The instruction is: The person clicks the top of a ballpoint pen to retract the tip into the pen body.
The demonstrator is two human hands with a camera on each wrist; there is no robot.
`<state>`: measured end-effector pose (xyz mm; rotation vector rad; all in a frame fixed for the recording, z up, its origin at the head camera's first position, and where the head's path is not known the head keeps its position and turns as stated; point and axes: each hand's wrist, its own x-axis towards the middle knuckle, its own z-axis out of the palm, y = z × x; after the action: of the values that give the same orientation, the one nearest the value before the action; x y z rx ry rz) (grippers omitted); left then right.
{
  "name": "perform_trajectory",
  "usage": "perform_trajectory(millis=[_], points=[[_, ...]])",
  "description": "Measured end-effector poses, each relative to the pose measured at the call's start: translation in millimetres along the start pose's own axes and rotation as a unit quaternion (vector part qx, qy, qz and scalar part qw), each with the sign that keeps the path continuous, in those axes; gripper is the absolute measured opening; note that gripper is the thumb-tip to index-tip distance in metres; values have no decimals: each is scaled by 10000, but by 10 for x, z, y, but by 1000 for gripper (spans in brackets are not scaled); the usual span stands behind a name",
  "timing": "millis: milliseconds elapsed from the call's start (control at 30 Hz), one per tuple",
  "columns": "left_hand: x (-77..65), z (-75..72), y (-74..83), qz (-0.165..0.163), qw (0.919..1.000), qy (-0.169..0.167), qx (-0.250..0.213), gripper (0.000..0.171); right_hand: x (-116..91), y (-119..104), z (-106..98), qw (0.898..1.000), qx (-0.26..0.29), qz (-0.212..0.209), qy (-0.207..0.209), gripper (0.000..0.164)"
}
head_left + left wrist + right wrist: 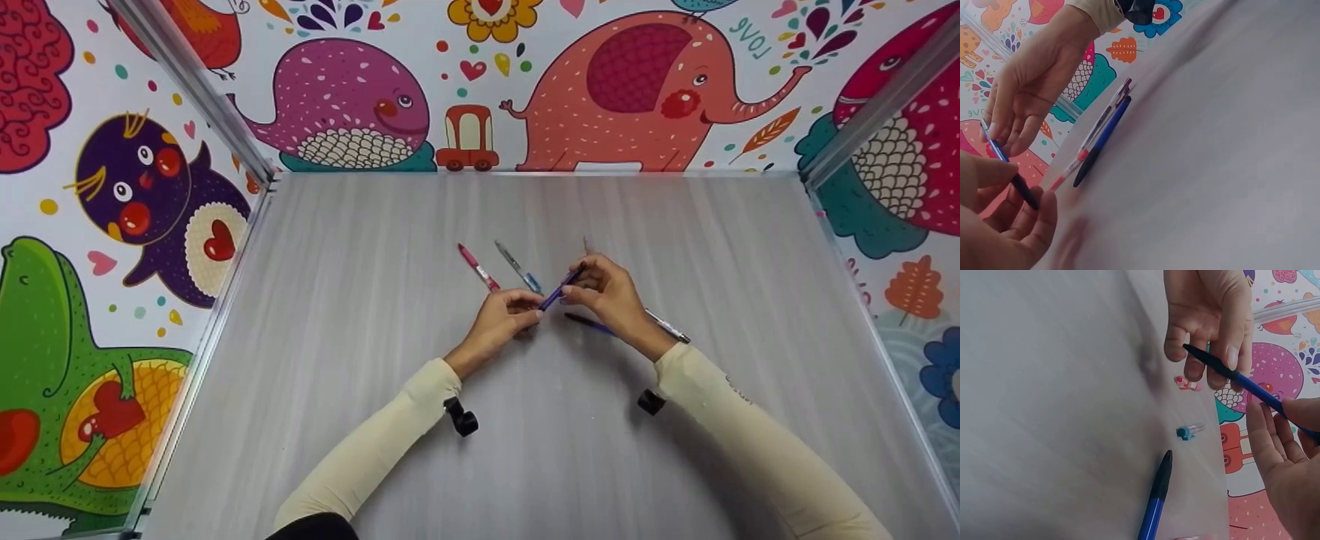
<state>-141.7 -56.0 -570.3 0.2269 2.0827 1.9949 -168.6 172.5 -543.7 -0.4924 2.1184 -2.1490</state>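
A slim blue pen with a black grip (1261, 392) is held slantwise between both hands above the table. My left hand (501, 322) pinches its black tip end between thumb and fingers. At the pen's other end, my right hand (604, 289) pinches the barrel with thumb and fingers. A second blue pen with a black end (1103, 140) lies on the table just beneath the right hand. Beyond the left hand lie a pink pen (478, 266) and a clear pen with a teal end (517, 266).
A clear pen with a dark end (667, 326) lies beside the right wrist, partly hidden by it. Behind the right hand, the thin end of another pen (587, 243) shows. Walls printed with cartoon animals (352, 105) border the grey table (360, 247) at the back and sides.
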Motion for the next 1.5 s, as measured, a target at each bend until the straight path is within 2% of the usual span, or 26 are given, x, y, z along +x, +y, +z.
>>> perform_trajectory(millis=[133,300,433,600,733,900,1133,1267,1400,1500], points=[[-9,-52,6,246,9983,90,519,16,-24,27,-16,9999,-128,-15,-45,28],[-17,-102,-40,576,9914,194,1158,15,-53,65,-41,9979,-630,147,-55,28],[-33,-138,-102,845,9826,269,1632,14,-78,102,-50,9935,-1114,227,-76,25],[-66,-177,-152,1267,9673,340,2173,13,-107,159,-42,9846,-1730,184,-170,21],[-102,-213,-183,1554,9518,375,2618,11,-121,212,-24,9734,-2271,13,-311,20],[-155,-289,-243,1786,9301,462,3176,10,-126,292,10,9606,-2666,-460,-639,21],[-253,-467,-347,2435,8932,721,3710,10,-123,379,117,9349,-3230,-1086,-995,18],[-272,-563,-447,2642,8727,821,4023,9,-118,420,184,9187,-3571,-1308,-1064,15],[-267,-611,-526,2803,8523,832,4336,5,-111,475,217,9100,-3667,-1592,-1102,15],[-280,-610,-495,2820,8451,792,4471,4,-103,504,220,9078,-3678,-1683,-1109,15]])
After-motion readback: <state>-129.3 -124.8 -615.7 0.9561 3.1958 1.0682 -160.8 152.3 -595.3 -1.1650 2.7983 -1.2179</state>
